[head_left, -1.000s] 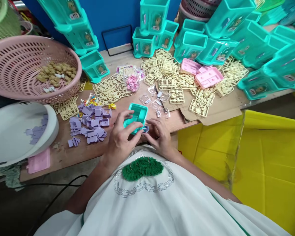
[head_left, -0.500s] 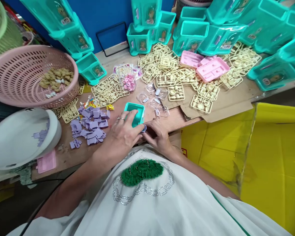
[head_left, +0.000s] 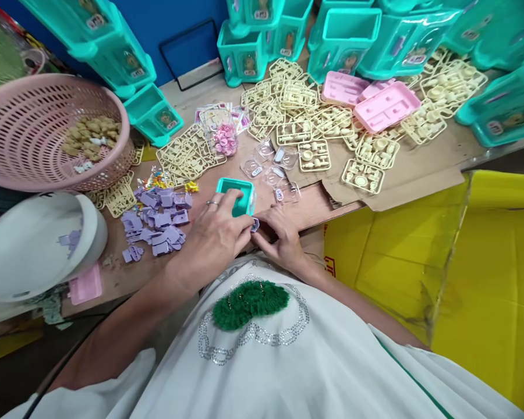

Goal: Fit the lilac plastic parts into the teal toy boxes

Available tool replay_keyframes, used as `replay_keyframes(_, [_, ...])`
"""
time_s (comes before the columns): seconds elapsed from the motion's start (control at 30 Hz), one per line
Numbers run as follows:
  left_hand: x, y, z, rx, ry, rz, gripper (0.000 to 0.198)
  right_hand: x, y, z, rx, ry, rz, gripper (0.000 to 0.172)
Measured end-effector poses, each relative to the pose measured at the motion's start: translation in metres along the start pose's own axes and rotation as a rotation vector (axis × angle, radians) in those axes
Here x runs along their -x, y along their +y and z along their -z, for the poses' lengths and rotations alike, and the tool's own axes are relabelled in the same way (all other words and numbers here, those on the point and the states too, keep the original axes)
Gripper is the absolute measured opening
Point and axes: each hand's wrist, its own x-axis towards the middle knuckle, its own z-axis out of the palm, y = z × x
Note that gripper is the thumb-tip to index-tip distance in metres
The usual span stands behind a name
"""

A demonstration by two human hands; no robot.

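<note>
A small teal plastic box [head_left: 243,203] lies on its back near the table's front edge, its hollow side facing up. My left hand [head_left: 216,230] is closed on it, with a ring on one finger and fingertips over the near rim. At the box's near right corner sits a small purple part [head_left: 255,224], between the fingertips of both hands. My right hand [head_left: 282,235] is closed in a pinch at that part; its fingertips are partly hidden. Left of my left hand lies a pile of purple plastic pieces [head_left: 161,218]. Clear plastic covers [head_left: 273,174] lie just beyond the box.
Cream part frames [head_left: 314,156] and pink trays [head_left: 386,107] spread across the table. Teal boxes [head_left: 242,58] are stacked behind. At left stand a pink basket [head_left: 21,134] with tan figures and a white bowl [head_left: 21,244]. A yellow carton [head_left: 498,262] is at right.
The camera view has shifted slightly, so the background boxes sit higher in the picture. Both hands stay at the teal box and purple part, with only slight finger movement.
</note>
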Motion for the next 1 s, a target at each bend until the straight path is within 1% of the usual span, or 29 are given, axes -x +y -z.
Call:
replay_keyframes(0.07, [-0.010,0.003,0.002,-0.018,-0.039,0.015,0.017,0.000,0.000,0.000,0.011,-0.005,-0.009,0.014])
replay_keyframes(0.2, [-0.028,0.007,0.000,0.001,-0.043,0.032,0.014,0.001,0.003,-0.001,0.005,-0.001,0.005,0.017])
replay_keyframes(0.3, [-0.033,0.008,0.000,0.026,-0.075,0.037,0.013,0.002,0.005,-0.002,-0.028,0.006,0.029,0.020])
replay_keyframes(0.37, [-0.032,0.009,0.001,0.045,-0.050,0.049,0.009,0.003,0.006,-0.003,-0.043,0.009,0.012,0.020])
replay_keyframes(0.43, [-0.027,0.009,0.004,0.050,0.029,0.093,0.006,0.004,0.007,-0.003,-0.051,0.002,-0.018,0.018])
replay_keyframes(0.5, [-0.021,0.010,0.005,0.057,0.092,0.148,0.017,0.004,0.007,-0.003,-0.048,-0.010,-0.032,0.016])
replay_keyframes(0.57, [-0.015,0.010,0.004,0.089,0.112,0.204,0.027,0.004,0.009,-0.002,-0.042,-0.012,-0.022,0.015])
replay_keyframes(0.63, [-0.011,0.011,0.000,0.122,0.129,0.268,0.038,0.003,0.010,-0.001,-0.048,0.003,0.004,0.016])
replay_keyframes(0.7, [-0.009,0.010,-0.006,0.127,0.194,0.338,0.053,0.002,0.012,0.000,-0.067,0.011,0.028,0.019])
replay_keyframes(0.77, [-0.009,0.007,-0.011,0.135,0.250,0.372,0.068,0.002,0.013,0.001,-0.079,-0.002,0.031,0.022])
replay_keyframes(0.83, [-0.009,0.001,-0.015,0.189,0.228,0.383,0.078,0.003,0.013,0.002,-0.073,-0.024,0.020,0.023])
replay_keyframes(0.93, [-0.011,-0.012,-0.019,0.330,0.114,0.407,0.083,0.004,0.014,0.002,-0.053,-0.039,0.024,0.023])
replay_keyframes(1.0, [-0.012,-0.019,-0.020,0.384,0.065,0.417,0.087,0.005,0.015,0.001,-0.046,-0.043,0.032,0.025])
